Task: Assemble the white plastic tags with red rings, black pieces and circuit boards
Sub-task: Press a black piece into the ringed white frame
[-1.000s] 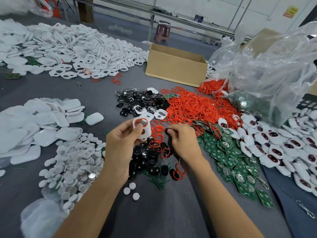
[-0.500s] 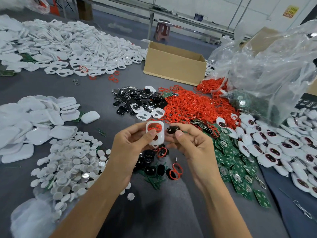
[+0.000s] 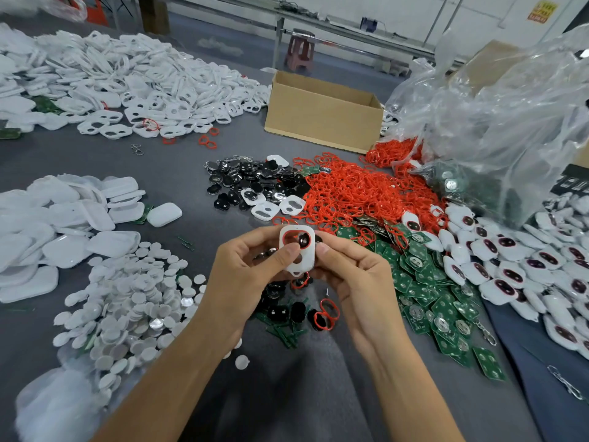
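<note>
At centre, left hand (image 3: 251, 271), right hand (image 3: 353, 277) pinch tag (image 3: 308, 261)

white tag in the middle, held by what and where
Both hands hold the white tag: left hand pinches its left edge, thumb on the front; right hand pinches its right edge.
</note>
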### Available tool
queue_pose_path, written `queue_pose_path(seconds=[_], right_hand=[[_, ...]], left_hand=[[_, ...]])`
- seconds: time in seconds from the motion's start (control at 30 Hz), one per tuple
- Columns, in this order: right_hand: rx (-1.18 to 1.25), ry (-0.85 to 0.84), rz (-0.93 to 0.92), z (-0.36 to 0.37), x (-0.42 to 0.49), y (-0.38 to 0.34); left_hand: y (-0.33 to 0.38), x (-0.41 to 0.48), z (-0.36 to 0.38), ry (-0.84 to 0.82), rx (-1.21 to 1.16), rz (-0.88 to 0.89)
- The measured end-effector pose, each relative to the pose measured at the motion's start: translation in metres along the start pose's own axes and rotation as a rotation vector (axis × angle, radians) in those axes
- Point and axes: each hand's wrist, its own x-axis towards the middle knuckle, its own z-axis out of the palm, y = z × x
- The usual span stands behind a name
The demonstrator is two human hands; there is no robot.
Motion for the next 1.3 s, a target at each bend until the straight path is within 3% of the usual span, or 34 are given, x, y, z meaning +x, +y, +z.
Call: queue_pose_path(seconds=[0.47, 1.1, 1.3], right_hand=[[0.039, -0.091, 0.096, 0.0019, -0.0031, -0.001], [0.138, -0.077, 0.157, 0.0009, 0.0025, 0.0053], [0.199, -0.155, 0.224, 0.0, 0.0038, 0.0037]], left_hand=[[-0.0017, -0.0003, 0.0012, 0.047, 0.181, 0.057], [-0.0044, -0.0031, 0.0058, 0.077, 0.122, -0.008], [-0.001, -0.0026, 0.0043, 0.041, -0.059, -0.078]])
